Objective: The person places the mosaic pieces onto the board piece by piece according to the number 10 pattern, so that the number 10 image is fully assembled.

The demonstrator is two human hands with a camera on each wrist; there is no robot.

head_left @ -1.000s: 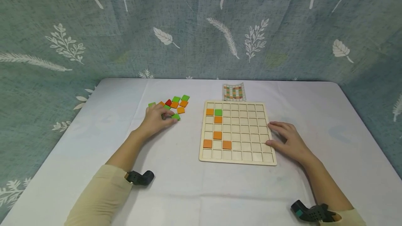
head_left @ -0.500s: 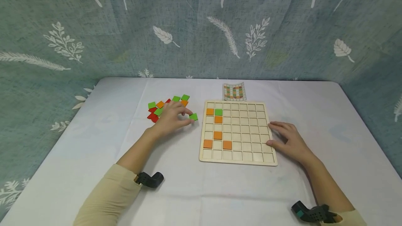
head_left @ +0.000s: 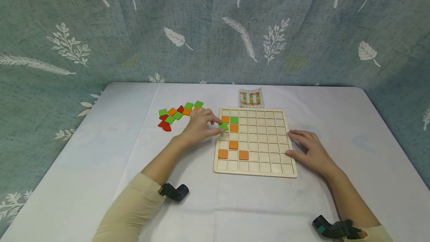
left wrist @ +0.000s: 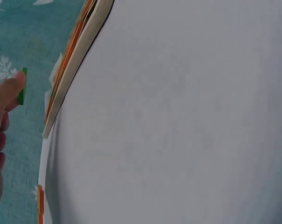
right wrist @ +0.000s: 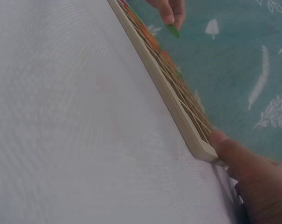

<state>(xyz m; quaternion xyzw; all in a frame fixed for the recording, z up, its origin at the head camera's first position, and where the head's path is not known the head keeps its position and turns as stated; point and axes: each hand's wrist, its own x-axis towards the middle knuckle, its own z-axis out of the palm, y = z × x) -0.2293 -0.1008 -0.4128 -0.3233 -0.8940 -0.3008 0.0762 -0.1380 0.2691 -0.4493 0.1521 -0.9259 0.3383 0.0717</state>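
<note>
My left hand pinches a green square tile between thumb and fingertips, over the left column of the wooden grid board. In the left wrist view, the tile is tilted on edge and apart from the board. Several orange tiles and one green tile lie in the board's left cells. On the board's right edge rest the thumb and fingertips of my right hand. The right wrist view shows that thumb against the board's corner; the other fingers are mostly hidden.
Left of the board lies a loose group of green, orange and red pieces, partly behind the left hand. A small patterned grid card sits just beyond the board's far edge. A leaf-print cloth hangs behind the white table.
My left hand has carried the green tile rightward from the loose pieces to above the board's left column. My right hand stays at the board's right edge.
</note>
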